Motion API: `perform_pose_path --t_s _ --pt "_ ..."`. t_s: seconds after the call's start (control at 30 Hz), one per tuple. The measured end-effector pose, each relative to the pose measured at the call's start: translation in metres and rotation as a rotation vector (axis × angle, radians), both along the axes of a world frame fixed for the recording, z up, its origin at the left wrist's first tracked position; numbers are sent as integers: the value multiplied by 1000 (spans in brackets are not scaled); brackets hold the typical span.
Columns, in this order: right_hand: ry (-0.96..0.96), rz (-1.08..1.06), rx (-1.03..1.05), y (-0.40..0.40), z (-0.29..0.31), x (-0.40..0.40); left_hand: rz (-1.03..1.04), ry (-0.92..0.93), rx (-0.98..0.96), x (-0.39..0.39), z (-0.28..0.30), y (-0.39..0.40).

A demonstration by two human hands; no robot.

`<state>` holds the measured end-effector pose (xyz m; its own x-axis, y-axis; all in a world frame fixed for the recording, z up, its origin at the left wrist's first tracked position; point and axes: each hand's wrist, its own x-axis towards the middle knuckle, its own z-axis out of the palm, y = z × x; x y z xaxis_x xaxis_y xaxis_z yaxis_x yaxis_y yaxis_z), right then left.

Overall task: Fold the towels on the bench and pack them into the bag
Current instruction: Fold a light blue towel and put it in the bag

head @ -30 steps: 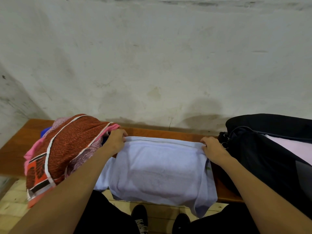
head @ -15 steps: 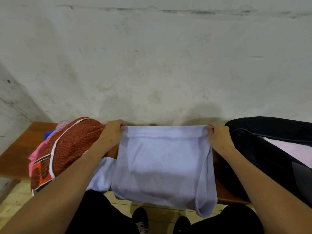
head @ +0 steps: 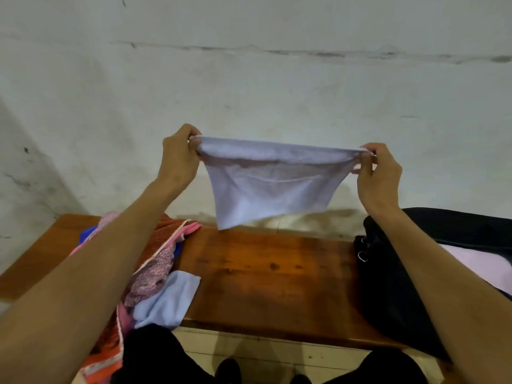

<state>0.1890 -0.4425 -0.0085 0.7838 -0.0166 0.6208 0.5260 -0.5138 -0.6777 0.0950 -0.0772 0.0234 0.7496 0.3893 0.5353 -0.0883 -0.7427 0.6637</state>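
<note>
A stained whitewashed wall [head: 277,87] faces me; my black shoes [head: 228,370] stand on pale floor tiles [head: 249,349].

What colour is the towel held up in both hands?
Pale lavender-blue, plain with no pattern; the towel shows in the head view.

You are holding a pale lavender towel [head: 273,187] stretched in the air above the wooden bench [head: 266,275], while a heap of pink and rust towels [head: 155,261] is lying at left and the black bag [head: 393,286] is sitting open at right.
</note>
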Motion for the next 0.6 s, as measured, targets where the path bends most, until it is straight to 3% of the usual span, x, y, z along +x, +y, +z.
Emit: perform_pose_path --t_s 0.13,0.23,0.37,0.6 --pt "194 8 -296 -12 -7 1 -52 357 74 -9 -13 6" --pt "187 -22 -239 -10 -9 -5 -28 310 -15 -12 -25 6" --pt "251 27 -252 -7 -8 -8 -103 426 -55 -12 -35 5" --pt "376 39 -233 -13 -19 -4 -83 319 -271 -9 -45 8"
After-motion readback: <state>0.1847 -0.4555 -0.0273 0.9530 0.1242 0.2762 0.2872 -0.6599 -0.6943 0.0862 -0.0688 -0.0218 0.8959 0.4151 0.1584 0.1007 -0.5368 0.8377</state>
